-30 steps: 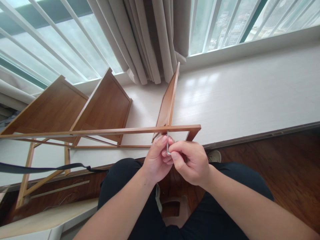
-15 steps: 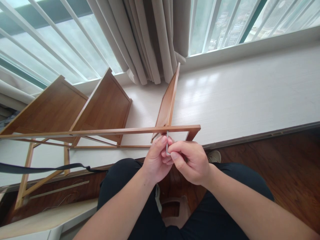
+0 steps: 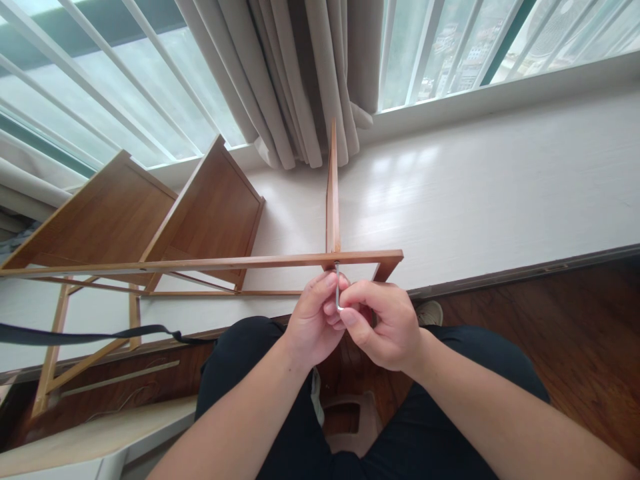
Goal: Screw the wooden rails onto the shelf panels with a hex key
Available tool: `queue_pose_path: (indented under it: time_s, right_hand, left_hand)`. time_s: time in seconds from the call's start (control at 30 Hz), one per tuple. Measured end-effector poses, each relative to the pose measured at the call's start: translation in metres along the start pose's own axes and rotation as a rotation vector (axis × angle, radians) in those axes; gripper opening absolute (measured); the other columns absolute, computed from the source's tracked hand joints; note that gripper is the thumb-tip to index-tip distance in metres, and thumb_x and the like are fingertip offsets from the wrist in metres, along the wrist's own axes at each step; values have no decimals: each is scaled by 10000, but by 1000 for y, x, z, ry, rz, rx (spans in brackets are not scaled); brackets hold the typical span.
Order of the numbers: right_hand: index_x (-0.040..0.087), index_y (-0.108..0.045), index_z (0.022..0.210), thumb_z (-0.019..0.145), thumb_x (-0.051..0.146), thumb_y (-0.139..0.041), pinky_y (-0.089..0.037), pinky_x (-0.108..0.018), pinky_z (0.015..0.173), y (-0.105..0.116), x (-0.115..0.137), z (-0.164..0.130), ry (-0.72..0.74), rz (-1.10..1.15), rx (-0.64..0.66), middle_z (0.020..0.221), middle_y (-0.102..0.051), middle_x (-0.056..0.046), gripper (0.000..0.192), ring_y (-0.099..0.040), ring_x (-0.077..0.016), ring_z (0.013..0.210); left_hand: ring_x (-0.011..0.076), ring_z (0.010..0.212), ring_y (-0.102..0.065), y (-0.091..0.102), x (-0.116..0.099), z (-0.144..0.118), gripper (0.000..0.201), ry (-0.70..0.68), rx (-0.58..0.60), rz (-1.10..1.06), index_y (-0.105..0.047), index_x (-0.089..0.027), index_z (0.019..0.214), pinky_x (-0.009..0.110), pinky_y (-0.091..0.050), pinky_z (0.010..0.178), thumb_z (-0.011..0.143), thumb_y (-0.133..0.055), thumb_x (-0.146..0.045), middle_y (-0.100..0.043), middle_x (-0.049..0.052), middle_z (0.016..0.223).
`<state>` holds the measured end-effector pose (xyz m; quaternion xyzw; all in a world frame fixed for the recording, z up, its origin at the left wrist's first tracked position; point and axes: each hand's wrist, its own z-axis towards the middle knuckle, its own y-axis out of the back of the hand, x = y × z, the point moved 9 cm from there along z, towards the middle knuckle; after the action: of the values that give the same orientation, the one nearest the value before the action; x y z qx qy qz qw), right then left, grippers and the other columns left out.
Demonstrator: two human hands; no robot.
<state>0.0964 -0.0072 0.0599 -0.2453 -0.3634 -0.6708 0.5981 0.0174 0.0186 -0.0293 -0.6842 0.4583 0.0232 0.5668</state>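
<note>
left hand [image 3: 316, 320] and right hand [image 3: 385, 325] are together, clamped on an l-shaped hex key [image 3: 338, 288], left fingers around its shaft, right thumb and forefinger pinching the bent end. its tip meets the side rail [image 3: 280, 261] of a wooden shelf unit [image 3: 215, 210], below an edge-on shelf board [image 3: 334, 200], near the front edge of the white ledge [image 3: 480, 180].

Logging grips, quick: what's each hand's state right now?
Left hand: closed loosely about the hex key.
Right hand: closed, pinching its bent end.
</note>
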Motion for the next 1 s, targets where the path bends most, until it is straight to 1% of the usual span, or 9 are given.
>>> queue_pose_path:
  time_s: [0.1,0.23,0.4,0.47,0.53,0.63,0.73,0.83,1.0]
  right_hand:
    - [190,-570,854,910,180,-566,-490,-223,553,1,2,0,15,-24,-11,712,-701,-18,57,-623,-116,567]
    - [195,-562,844,907,197,-584,-485,-218,538,2,2,0,12,-28,-16,723,-708,-15,67,-600,-105,544]
    - [192,-562,804,894,222,-639,-418,-191,476,4,3,0,22,-61,-61,681,-673,9,122,-483,-67,469]
    - [192,-563,785,899,241,-656,-404,-189,470,4,3,0,20,-79,-76,644,-642,21,156,-463,-63,462]
    - [192,-564,764,907,271,-672,-400,-189,469,5,3,0,19,-100,-91,600,-596,34,196,-456,-64,458]
    - [191,-564,737,912,302,-693,-410,-187,481,5,4,1,37,-125,-101,558,-549,45,244,-461,-66,459]
    - [187,-572,734,903,308,-717,-424,-184,500,5,5,1,55,-139,-98,552,-547,47,254,-478,-69,473]
    - [184,-578,737,897,300,-727,-428,-183,509,4,6,1,65,-138,-102,574,-575,40,248,-485,-65,479]
    - [190,-576,727,928,295,-671,-436,-201,506,4,6,1,54,-163,-103,558,-567,35,245,-484,-76,467]
  left_hand:
    - [24,453,-329,-1,-1,0,306,-10,-5,-6,-684,-133,764,130,-448,494,734,-849,-389,-316,-87,473]
    - [30,433,-362,-6,-2,-1,284,-14,1,-30,-683,-128,728,179,-531,530,739,-845,-362,-329,-90,453]
    - [52,434,-449,-10,-4,-1,287,-29,10,-27,-676,-127,716,168,-520,501,733,-849,-355,-353,-82,446]
    - [62,446,-484,-10,-4,0,274,-34,11,-26,-675,-126,726,164,-514,500,738,-844,-341,-364,-80,449]
    - [70,464,-511,-10,-4,0,267,-33,7,-27,-661,-126,722,157,-506,499,749,-832,-330,-372,-77,452]
    - [67,467,-509,-9,-3,0,268,-23,-9,-37,-643,-131,718,152,-497,497,749,-829,-322,-367,-81,452]
    - [68,457,-503,-10,-2,0,277,-3,-14,-42,-637,-136,719,162,-499,497,731,-840,-323,-356,-88,450]
    - [67,453,-496,-10,-1,-1,268,10,-17,-57,-644,-137,719,171,-506,500,727,-844,-315,-365,-88,449]
    - [60,458,-464,-6,-1,-1,273,2,-24,-45,-648,-137,730,167,-495,511,746,-829,-341,-368,-80,459]
